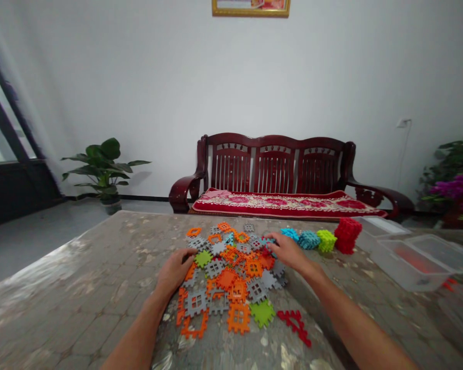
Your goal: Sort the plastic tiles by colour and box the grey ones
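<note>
Head view, watched from my remote post: the left hand's [175, 269] fingers curl at the left edge of a pile of interlocking plastic tiles [227, 279], which lies between both hands. The right hand's [288, 250] fingers bend into its right side; their tips blend with the tiles, so I cannot tell whether either hand pinches one. Well right of those fingers, a clear plastic bin [393, 264] holds something orange, blurred through its wall. Nearer them, a red tile stack [348, 236] partly hides more translucent plastic.
</note>
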Tool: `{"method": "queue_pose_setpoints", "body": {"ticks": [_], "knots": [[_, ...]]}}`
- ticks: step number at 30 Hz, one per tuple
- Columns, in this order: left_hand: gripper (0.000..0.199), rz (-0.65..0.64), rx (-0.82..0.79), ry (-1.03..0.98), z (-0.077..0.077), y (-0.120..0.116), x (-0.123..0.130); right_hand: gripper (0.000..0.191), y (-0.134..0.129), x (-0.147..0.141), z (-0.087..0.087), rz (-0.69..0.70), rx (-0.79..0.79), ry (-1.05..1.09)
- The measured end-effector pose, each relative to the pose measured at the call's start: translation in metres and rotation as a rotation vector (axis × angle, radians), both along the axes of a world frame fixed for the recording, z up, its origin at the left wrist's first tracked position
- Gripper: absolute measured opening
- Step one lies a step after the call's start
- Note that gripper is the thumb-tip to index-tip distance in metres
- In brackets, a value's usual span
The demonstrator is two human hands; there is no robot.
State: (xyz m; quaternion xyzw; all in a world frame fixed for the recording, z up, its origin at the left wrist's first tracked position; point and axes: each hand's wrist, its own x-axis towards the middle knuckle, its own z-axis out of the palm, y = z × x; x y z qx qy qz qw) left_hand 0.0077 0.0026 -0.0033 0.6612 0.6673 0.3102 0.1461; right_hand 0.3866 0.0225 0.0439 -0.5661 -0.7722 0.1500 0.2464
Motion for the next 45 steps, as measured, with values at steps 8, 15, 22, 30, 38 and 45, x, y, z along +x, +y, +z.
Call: {"method": "queue_pose_setpoints", "body": {"ticks": [8,15,22,30,38,45], "knots": [[0.035,-0.011,0.035,0.026,-0.004,0.002,-0.003,0.038,-0.027,0.074,-0.027,-0.16,-0.017,-0.016],[0.038,-0.01,0.025,0.023,-0.005,0.004,-0.004,0.072,-0.016,0.135,0.005,-0.321,0.157,-0.373],[0.041,-0.025,0.029,0.036,-0.007,0.005,-0.007,0.101,0.025,0.152,0.026,-0.087,-0.003,-0.653],[0.042,-0.003,0.008,0.042,-0.004,0.004,-0.006,0.102,0.047,0.151,0.02,-0.028,-0.047,-0.726],[0.044,-0.01,0.032,0.026,-0.01,0.007,-0.008,0.088,0.05,0.146,0.018,-0.031,-0.014,-0.741],[0.042,-0.005,0.025,0.043,-0.007,0.004,-0.008,0.092,0.051,0.143,0.018,-0.055,-0.071,-0.753]]}}
